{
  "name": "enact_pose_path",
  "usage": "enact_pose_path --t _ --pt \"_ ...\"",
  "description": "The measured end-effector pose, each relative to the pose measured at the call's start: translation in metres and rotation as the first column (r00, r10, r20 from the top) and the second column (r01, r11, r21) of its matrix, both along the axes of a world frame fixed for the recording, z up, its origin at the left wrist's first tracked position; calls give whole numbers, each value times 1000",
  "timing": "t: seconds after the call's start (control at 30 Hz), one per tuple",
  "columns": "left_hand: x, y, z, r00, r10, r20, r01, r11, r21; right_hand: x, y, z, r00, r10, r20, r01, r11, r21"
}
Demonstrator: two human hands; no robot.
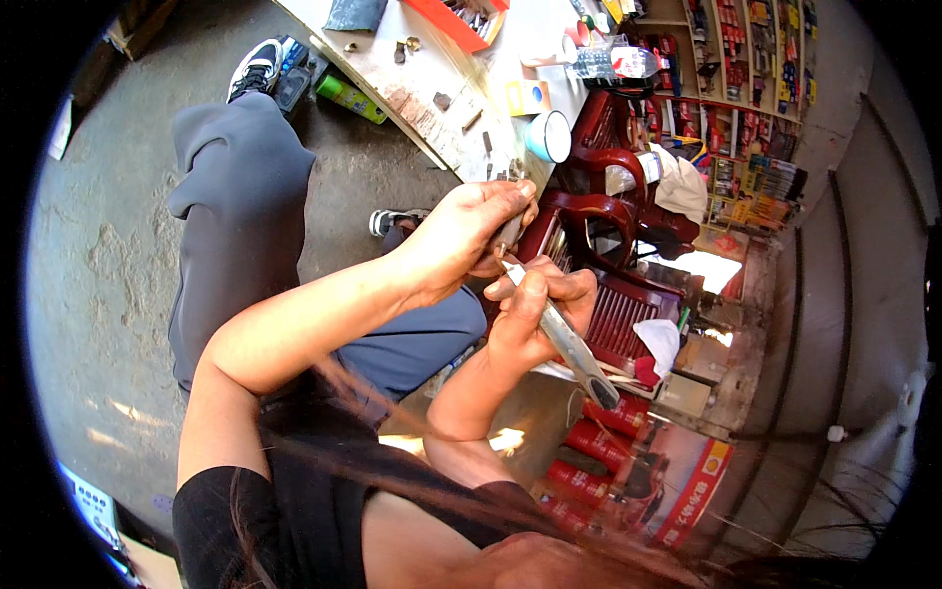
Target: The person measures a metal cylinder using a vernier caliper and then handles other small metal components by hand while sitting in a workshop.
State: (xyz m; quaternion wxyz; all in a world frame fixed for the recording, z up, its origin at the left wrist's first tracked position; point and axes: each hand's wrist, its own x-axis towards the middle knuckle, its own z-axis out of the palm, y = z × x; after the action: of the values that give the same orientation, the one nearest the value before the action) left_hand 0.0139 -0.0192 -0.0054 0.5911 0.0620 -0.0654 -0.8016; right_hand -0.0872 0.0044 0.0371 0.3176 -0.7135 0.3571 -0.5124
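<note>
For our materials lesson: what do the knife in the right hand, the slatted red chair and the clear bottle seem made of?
Knife: probably metal, smooth grey with a bright sheen; dark end maybe plastic.
Chair: likely varnished wood; it looks dark red and glossy.
Bottle: apparently smooth plastic; it is see-through and glinting, though glass is possible.

From here I can make out a red box [446, 27] and a blue cup [541, 137] on the tabletop [385, 49], a clear bottle [616, 64] near the cup, a green container [351, 99] on the floor [128, 245], and a dark red wooden chair [624, 316].
</note>
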Motion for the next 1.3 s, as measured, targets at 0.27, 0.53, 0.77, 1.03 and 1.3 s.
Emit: enact_pose_path --t 0.27,0.53,0.77,1.03,1.3 --pt "-1 1 2 999 21 27 -21 1000 15 4 0 -2 999 -32 3 32 999 -38" --pt "-1 0 1 999 27 31 -27 999 20 2 -1 -4 998 -43 -55 40 998 -51" --pt "-1 3 3 999 16 52 -21 996 89 -2 -2 -3 992 -12 -129 8 1000 -27" --pt "-4 1 2 999 38 0 -38 998 51 1 0 -3 997 -53 54 52 999 9" --pt "-2 1 -1 999 45 13 -45 999 2 4 2 -1 999 -33 4 34 998 -48"
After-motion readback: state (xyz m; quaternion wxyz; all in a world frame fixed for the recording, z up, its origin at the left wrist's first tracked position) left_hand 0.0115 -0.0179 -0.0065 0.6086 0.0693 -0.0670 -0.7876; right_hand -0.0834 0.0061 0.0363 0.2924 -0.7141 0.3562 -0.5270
